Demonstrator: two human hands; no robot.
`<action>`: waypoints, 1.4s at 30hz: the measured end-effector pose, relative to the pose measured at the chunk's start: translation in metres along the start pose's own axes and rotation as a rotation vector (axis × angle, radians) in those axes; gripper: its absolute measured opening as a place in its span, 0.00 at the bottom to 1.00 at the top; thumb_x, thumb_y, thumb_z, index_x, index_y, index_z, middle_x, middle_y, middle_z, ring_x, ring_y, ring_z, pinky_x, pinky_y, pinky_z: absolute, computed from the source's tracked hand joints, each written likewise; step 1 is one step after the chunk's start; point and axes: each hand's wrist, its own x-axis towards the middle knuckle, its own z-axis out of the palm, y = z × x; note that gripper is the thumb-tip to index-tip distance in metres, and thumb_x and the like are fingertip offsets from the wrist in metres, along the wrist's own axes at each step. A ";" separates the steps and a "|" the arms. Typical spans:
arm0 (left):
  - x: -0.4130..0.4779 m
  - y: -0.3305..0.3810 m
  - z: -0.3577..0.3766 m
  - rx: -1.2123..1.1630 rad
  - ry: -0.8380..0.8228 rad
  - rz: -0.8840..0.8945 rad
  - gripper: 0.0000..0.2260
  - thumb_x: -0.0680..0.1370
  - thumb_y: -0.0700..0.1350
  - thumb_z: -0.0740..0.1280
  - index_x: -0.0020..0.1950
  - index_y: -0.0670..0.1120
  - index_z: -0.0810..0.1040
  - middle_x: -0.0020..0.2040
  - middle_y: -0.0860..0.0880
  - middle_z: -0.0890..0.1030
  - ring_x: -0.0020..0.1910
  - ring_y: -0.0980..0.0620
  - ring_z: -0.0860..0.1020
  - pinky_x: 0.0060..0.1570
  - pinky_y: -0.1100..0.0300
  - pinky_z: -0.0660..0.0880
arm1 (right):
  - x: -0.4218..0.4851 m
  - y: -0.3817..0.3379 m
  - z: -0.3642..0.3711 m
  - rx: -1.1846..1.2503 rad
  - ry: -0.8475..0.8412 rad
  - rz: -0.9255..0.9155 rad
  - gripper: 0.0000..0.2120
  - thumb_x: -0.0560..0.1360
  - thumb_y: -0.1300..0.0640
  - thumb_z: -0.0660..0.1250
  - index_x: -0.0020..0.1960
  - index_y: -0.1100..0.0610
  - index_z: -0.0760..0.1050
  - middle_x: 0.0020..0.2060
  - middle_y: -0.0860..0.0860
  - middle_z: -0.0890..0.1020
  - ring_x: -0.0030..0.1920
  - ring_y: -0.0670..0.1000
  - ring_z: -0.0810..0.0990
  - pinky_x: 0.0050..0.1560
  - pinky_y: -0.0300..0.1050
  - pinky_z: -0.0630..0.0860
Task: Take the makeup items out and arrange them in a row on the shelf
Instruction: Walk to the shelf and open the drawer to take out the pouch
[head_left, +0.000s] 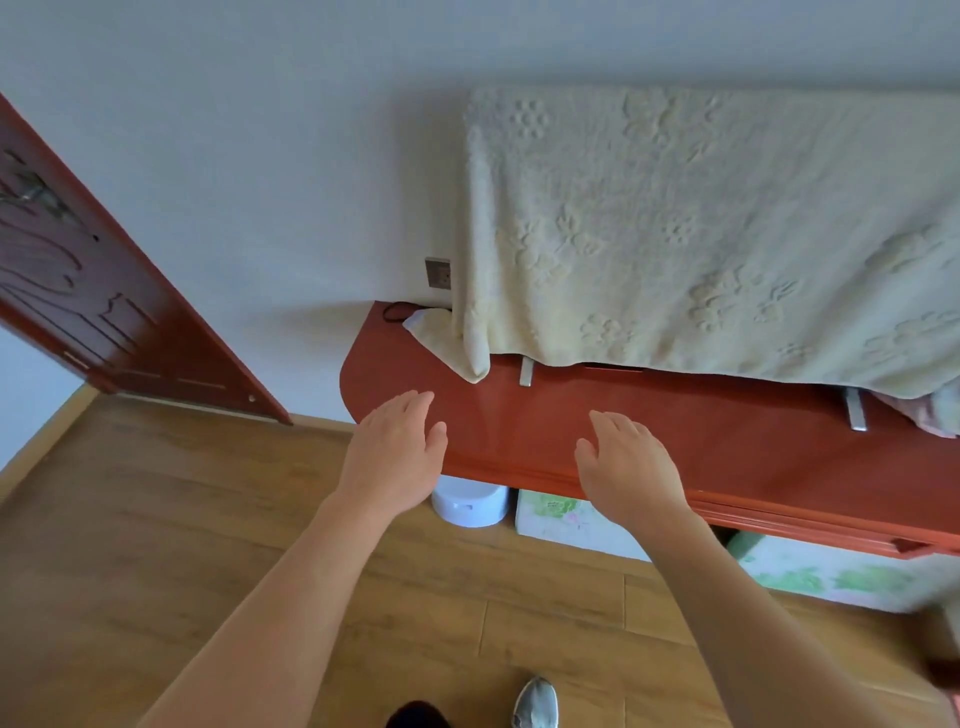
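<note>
Item 1. Wood-plank floor (156, 519), nearest the viewer, with a grey shoe toe (536, 704) and a black shoe toe (415, 717) at its near edge. The person stands facing the furniture.

Item 2. Left hand (395, 447) and right hand (623, 462), bare-armed and palms down, over the front edge of the shelf. The grip of each is apart, fingers straight and holding nothing. They look poised to begin, not to carry.

Item 3. White round plastic container (470, 506) and floral-printed box (556, 519), on the floor, tucked under the shelf's lip, likely stored out of the way.

Item 4. Glossy red-brown wooden shelf (519, 415), with a rounded left end and a bare surface between the hands. This is where the row is to go.

Item 5. Makeup items: none in sight. I cannot tell where they are kept, so the task appears unstarted.

Item 6. Short metal bracket (526, 371), poking out from under the cloth.

Item 7. Cream embossed floral blanket (701, 234), draped over something tall at the back of the shelf, seemingly as a dust cover.

Item 8. Grey wall socket (437, 272), with a black cord (397, 310) lying below it.

Item 9. Carved red-brown door (78, 291), far left.
</note>
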 end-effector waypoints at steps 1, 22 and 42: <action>0.004 -0.005 0.003 -0.030 0.003 -0.014 0.22 0.83 0.53 0.56 0.76 0.46 0.65 0.73 0.49 0.70 0.73 0.50 0.68 0.70 0.53 0.66 | 0.003 -0.002 0.005 0.033 -0.016 0.021 0.24 0.81 0.51 0.53 0.76 0.56 0.63 0.72 0.51 0.70 0.71 0.54 0.67 0.69 0.49 0.64; 0.045 -0.097 0.218 -0.898 -0.340 -0.500 0.34 0.61 0.64 0.74 0.61 0.49 0.73 0.52 0.50 0.81 0.51 0.51 0.82 0.54 0.50 0.80 | 0.040 0.037 0.221 0.960 0.034 0.616 0.25 0.70 0.48 0.77 0.62 0.54 0.73 0.54 0.46 0.82 0.53 0.42 0.81 0.49 0.37 0.74; 0.072 -0.115 0.351 -1.610 -0.156 -0.759 0.26 0.64 0.47 0.80 0.56 0.48 0.73 0.54 0.45 0.79 0.51 0.56 0.80 0.64 0.54 0.73 | 0.086 0.077 0.334 1.585 0.192 0.706 0.32 0.68 0.50 0.79 0.66 0.58 0.70 0.61 0.55 0.79 0.62 0.52 0.80 0.64 0.51 0.75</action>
